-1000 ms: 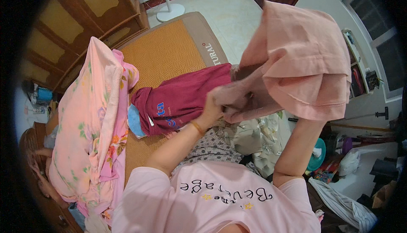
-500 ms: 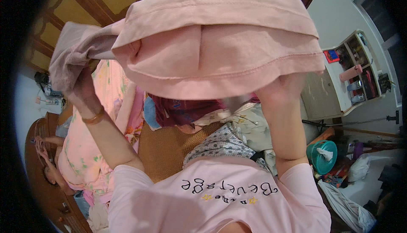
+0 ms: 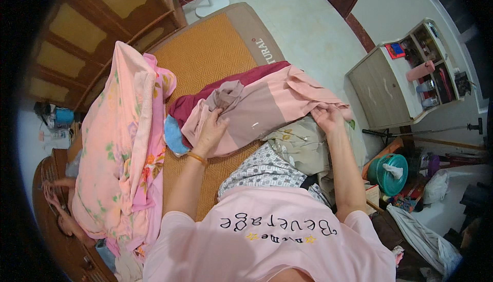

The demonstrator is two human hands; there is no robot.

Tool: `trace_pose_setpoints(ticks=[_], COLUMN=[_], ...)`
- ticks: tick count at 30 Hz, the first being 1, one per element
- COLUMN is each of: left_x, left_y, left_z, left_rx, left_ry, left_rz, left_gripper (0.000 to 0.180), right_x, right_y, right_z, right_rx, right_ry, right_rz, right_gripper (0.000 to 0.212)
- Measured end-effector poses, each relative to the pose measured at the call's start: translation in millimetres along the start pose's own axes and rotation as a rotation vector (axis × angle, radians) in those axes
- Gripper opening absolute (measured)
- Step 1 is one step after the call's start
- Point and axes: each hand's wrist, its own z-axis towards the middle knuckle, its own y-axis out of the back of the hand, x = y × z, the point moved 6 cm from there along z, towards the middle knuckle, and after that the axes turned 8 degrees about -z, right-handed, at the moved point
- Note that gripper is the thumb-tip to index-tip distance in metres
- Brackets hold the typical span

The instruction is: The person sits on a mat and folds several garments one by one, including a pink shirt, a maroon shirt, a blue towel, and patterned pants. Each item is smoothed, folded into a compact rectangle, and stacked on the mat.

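A pink and mauve colour-blocked shirt (image 3: 257, 110) lies spread across the bed in front of me, over a maroon garment (image 3: 192, 108). My left hand (image 3: 212, 130) is closed on the shirt's left part, beside a bunched mauve fold. At its right end, my right hand (image 3: 328, 117) pinches the pink edge with curled fingers. Under and beside the shirt's left end shows a piece of blue cloth (image 3: 174, 134). An olive-grey patterned garment (image 3: 300, 146) lies below the right part, close to my right wrist.
A pink floral blanket (image 3: 115, 148) is heaped on the left of the woven mat (image 3: 200, 38). Another person's arms (image 3: 56, 192) show at the far left. To the right stand a drawer cabinet (image 3: 382, 89) and a teal bucket (image 3: 389, 174). A white stand base (image 3: 212, 6) is beyond the bed.
The shirt, held raised and bunched before me, has come down and now lies spread on the maroon garment. Both my hands have lowered with it.
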Motion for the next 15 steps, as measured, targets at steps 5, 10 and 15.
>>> trace_pose_setpoints(ticks=[5,10,15], left_x=[-35.7,-30.1,-52.7], left_y=[-16.8,2.0,41.8], left_z=[-45.1,-38.3,-51.5], left_rx=[-0.163,-0.085,-0.368], left_ry=[-0.352,-0.200,-0.594], left_rz=[0.680,0.806,0.798], left_gripper=[0.069,0.039,0.022], right_x=[-2.0,-15.5,-33.3], right_y=[24.1,13.1,-3.9], right_z=[12.8,8.3,-14.4], right_rx=[-0.016,0.039,0.160], right_ry=[0.028,-0.006,-0.028], right_rz=[-0.220,-0.247,-0.383], right_gripper=[0.024,0.018,0.017])
